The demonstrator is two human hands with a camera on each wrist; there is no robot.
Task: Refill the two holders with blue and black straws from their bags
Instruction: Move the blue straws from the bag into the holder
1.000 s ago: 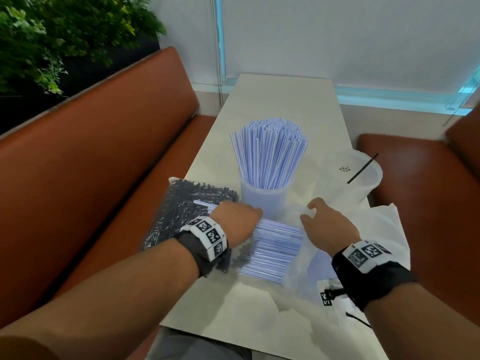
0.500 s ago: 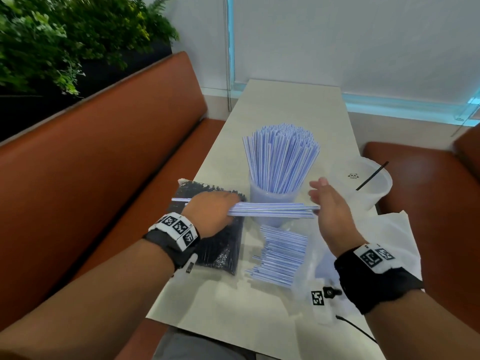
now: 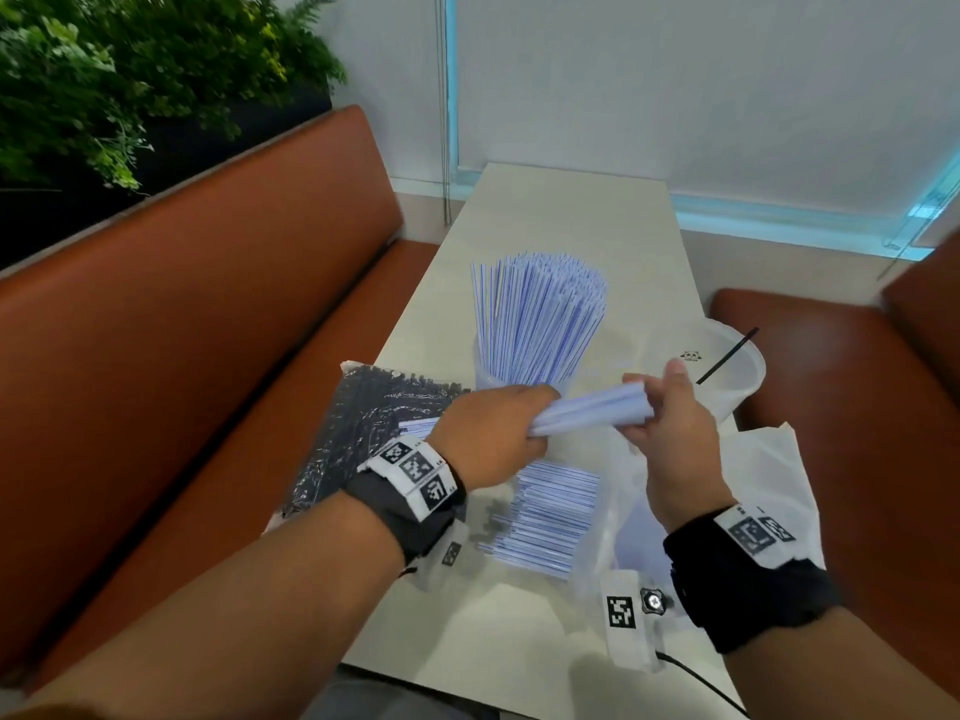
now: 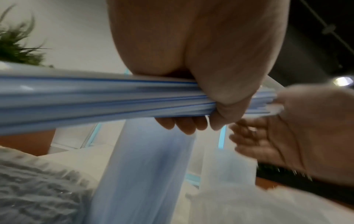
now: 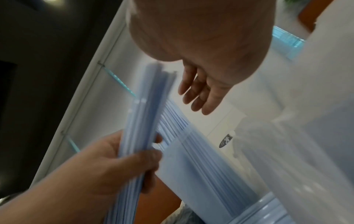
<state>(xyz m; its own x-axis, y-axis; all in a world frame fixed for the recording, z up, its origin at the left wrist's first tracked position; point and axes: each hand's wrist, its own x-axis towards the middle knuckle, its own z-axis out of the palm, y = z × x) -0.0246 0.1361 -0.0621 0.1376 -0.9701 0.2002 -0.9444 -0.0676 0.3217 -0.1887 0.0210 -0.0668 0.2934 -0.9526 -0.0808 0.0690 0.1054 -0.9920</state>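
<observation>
Booth worktop (image 3: 571, 220), mid-frame: blue straw bundle (image 3: 592, 410) now lifted off; left hand (image 3: 493, 433) grip closed round it, right hand (image 3: 670, 423) open, probably steadying its end; next, into blue holder (image 3: 488, 376).

Even, soft daylight, perhaps from the window (image 3: 701, 96); wide-angle bowing at edges, heavy motion blur in wrist views

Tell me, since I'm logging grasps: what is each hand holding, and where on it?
The left hand grips a bundle of blue straws around its middle. The right hand, fingers straight, only touches the bundle's end.
</observation>
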